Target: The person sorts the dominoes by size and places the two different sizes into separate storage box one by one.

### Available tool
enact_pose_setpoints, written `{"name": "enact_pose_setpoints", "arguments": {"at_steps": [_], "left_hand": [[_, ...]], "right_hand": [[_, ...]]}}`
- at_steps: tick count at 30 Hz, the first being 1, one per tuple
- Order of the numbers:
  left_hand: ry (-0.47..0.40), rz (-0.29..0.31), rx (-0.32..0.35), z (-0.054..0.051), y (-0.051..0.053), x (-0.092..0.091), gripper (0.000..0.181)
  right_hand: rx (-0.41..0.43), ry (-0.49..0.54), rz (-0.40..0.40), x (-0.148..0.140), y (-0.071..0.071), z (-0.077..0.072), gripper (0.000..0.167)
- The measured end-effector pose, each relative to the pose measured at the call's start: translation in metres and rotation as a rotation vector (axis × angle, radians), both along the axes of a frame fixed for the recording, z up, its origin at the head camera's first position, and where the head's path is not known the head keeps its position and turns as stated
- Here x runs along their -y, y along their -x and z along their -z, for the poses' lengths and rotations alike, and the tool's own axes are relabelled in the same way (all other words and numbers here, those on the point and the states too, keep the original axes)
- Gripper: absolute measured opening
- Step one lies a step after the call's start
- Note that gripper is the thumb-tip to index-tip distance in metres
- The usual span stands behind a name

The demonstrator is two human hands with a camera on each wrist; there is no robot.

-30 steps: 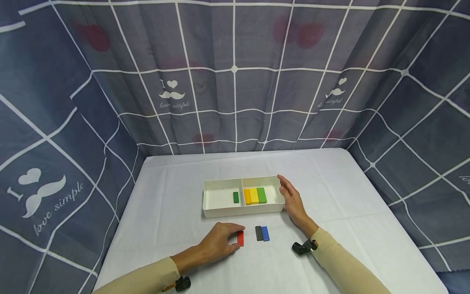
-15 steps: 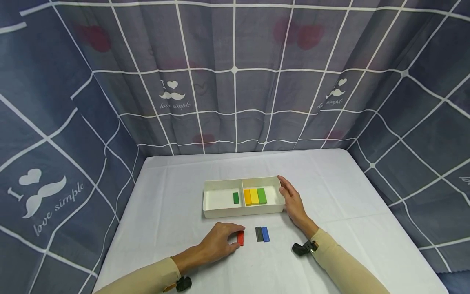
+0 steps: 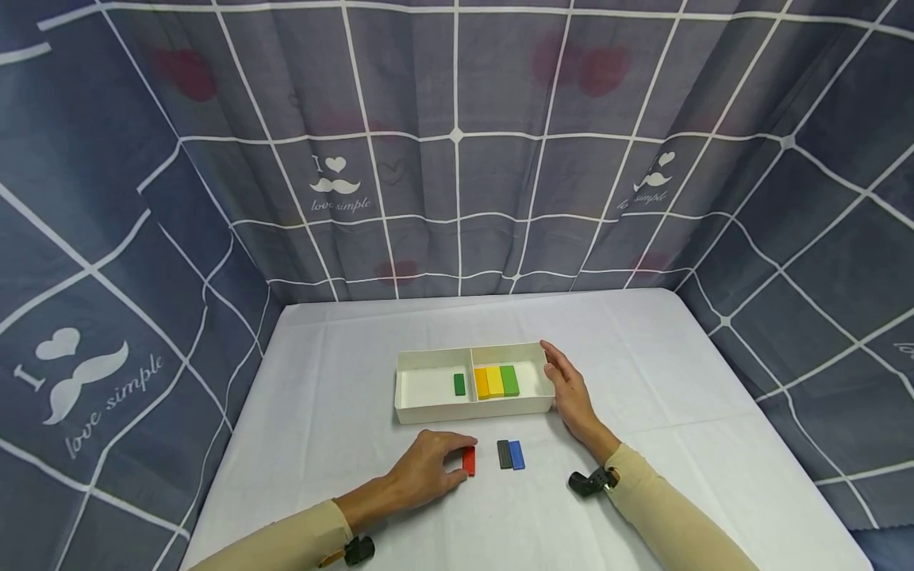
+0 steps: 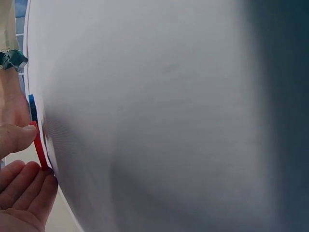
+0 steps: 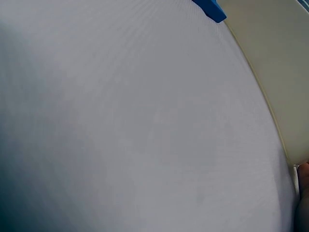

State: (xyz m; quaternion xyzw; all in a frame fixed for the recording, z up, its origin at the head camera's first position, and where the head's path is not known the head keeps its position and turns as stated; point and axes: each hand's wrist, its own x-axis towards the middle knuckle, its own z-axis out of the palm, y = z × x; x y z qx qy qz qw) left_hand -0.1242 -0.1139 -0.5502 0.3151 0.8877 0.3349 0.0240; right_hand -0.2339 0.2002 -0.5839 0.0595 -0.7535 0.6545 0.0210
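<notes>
In the head view the left hand (image 3: pixel 423 472) pinches a red block (image 3: pixel 469 461) between thumb and fingers, at its near and far ends. The left wrist view shows the same red block (image 4: pixel 40 147) between thumb and fingertips. The right hand (image 3: pixel 574 394) rests with extended fingers against the right end of a white two-compartment box (image 3: pixel 435 412). A dark grey block (image 3: pixel 504 454) and a blue block (image 3: pixel 517 455) lie side by side on the cloth, right of the red one.
A dark green block (image 3: pixel 459 385) lies in the box's left compartment. Orange (image 3: pixel 481 383), yellow (image 3: pixel 495 381) and light green (image 3: pixel 509 381) blocks stand together in the right compartment, against the divider. A white cloth (image 3: pixel 343 341) covers the table; grey-blue checked curtains (image 3: pixel 421 182) surround it.
The left hand and the red block have shifted very slightly to the right and away from the person. The right hand and the box look almost unmoved.
</notes>
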Motion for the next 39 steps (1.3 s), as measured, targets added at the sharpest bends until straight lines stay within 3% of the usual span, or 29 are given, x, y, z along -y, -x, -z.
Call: {"name": "enact_pose_setpoints", "arguments": {"at_steps": [10,25,39], "left_hand": [[-0.037,0.006,-0.015,-0.007,0.007,0.001,0.046],[-0.06,0.004,-0.046,-0.029,0.015,0.005,0.047],[-0.101,0.009,-0.181,-0.054,0.031,0.01,0.049]], "right_hand": [[-0.007,-0.012,-0.009,-0.002,0.001,0.001,0.05],[-0.011,0.001,-0.009,-0.002,0.001,-0.001,0.05],[-0.006,0.005,-0.017,-0.002,0.002,0.003,0.05]]}}
